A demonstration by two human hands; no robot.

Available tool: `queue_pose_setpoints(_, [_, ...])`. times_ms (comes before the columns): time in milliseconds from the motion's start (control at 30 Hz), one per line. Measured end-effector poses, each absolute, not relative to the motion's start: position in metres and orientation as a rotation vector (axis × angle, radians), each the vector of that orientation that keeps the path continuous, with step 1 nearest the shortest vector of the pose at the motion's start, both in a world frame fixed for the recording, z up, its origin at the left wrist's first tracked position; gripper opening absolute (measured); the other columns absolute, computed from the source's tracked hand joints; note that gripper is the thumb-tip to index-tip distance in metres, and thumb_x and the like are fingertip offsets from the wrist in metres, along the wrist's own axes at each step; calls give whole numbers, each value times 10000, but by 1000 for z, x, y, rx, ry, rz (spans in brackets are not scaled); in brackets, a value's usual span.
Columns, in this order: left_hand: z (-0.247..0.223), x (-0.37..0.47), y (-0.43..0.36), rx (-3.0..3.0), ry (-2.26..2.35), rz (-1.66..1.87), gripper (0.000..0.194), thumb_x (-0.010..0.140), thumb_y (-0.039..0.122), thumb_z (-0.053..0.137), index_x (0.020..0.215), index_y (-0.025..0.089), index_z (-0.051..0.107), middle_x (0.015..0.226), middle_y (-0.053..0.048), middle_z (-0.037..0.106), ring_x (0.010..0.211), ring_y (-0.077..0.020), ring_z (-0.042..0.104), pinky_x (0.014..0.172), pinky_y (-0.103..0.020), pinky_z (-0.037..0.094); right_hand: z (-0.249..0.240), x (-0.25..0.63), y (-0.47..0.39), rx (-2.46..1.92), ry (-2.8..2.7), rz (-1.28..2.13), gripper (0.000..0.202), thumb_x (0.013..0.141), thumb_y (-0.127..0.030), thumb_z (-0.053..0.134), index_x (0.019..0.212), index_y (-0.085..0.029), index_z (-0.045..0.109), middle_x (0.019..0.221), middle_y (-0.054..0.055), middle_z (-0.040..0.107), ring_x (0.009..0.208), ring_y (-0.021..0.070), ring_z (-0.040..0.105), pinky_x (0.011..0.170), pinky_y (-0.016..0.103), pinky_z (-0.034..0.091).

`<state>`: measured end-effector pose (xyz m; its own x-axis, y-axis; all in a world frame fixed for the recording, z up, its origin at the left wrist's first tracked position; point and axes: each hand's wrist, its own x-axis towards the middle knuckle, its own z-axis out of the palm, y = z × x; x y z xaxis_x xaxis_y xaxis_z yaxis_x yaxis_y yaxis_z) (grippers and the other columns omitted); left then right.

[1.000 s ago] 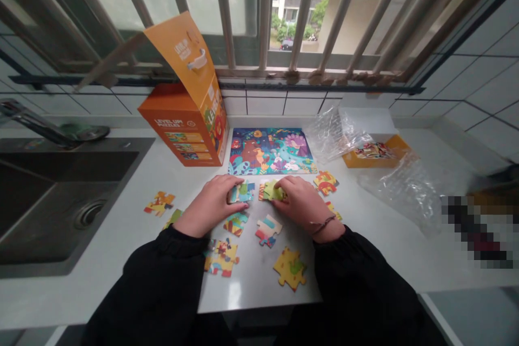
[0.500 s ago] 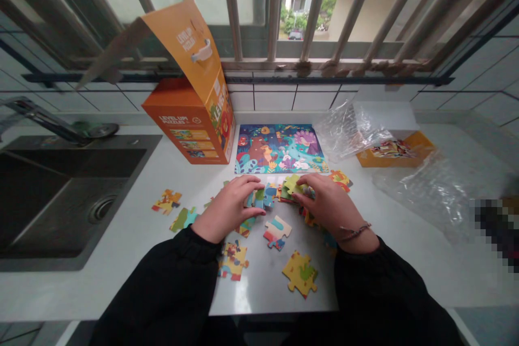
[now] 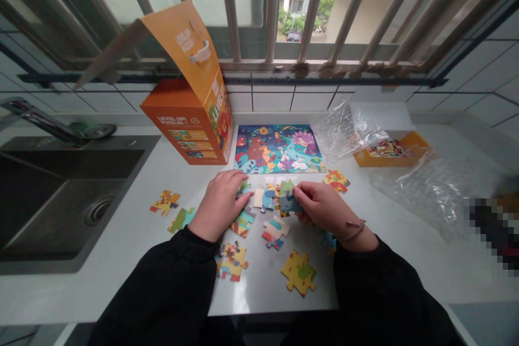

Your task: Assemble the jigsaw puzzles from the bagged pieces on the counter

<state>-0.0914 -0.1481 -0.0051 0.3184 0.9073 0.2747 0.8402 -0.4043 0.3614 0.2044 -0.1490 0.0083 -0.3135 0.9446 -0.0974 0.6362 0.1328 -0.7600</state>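
In the head view, my right hand (image 3: 326, 206) pinches a blue and green puzzle piece (image 3: 288, 203) by its right edge, thumb against fingers. That piece is over a small pile of other pieces, partly hidden by the hand. My left hand (image 3: 219, 204) rests to the left with thumb and fingers apart, around a green and blue piece (image 3: 244, 186) that its fingers partly cover. Between the hands lies a blue and white piece (image 3: 267, 198). Nearer me are a cream and red piece (image 3: 275, 231) and a yellow piece with a green figure (image 3: 299, 272).
Behind the hands lies a dark blue picture board with animals (image 3: 279, 148). An orange puzzle box (image 3: 184, 124) stands open at its left. Clear plastic wrap (image 3: 344, 132) and a yellow tray (image 3: 367, 159) are at right. A dark sink (image 3: 77, 194) is at left.
My left hand has shifted left, away from the middle pieces. A green piece that was at my right fingertips now shows as a blue and green one, held nearer upright.
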Motion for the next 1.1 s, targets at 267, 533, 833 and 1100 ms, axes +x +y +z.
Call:
queue_pose_setpoints(267, [-1,-77,-156,2577,1137,527,194,1035,403,731,1187,291,777,1358,-59,743,1329,-301,622,1164,-527,481,8,203,-147,-1497,-2333,730,438,1077,-435,586,736,-239,779,629,13,715,574,159,607,601,302,366])
queue_pose_setpoints(533, [-2,-79,-154,2568,1396,541,138,1024,333,714,1102,224,749,1280,-103,740,1242,-309,642,1105,-534,514,-11,208,-139,-1382,-2246,367,364,880,-324,889,1195,-232,732,1198,108,785,1143,304,713,983,427,557])
queue_pose_setpoints(833, [2,-64,-161,2543,1215,448,276,1056,311,672,1327,263,681,1414,-76,720,1395,-308,590,1252,-578,382,-7,197,-144,-1484,-2101,712,225,902,-174,809,1083,-264,709,950,-16,793,777,163,722,727,301,539])
queue_pose_setpoints(1100, [0,-69,-157,2566,1397,500,145,1037,286,672,1155,235,738,1239,-87,753,1221,-299,633,1164,-547,454,-1,203,-140,-1555,-1822,867,166,908,-215,778,1054,-244,705,892,3,809,775,178,773,738,314,589])
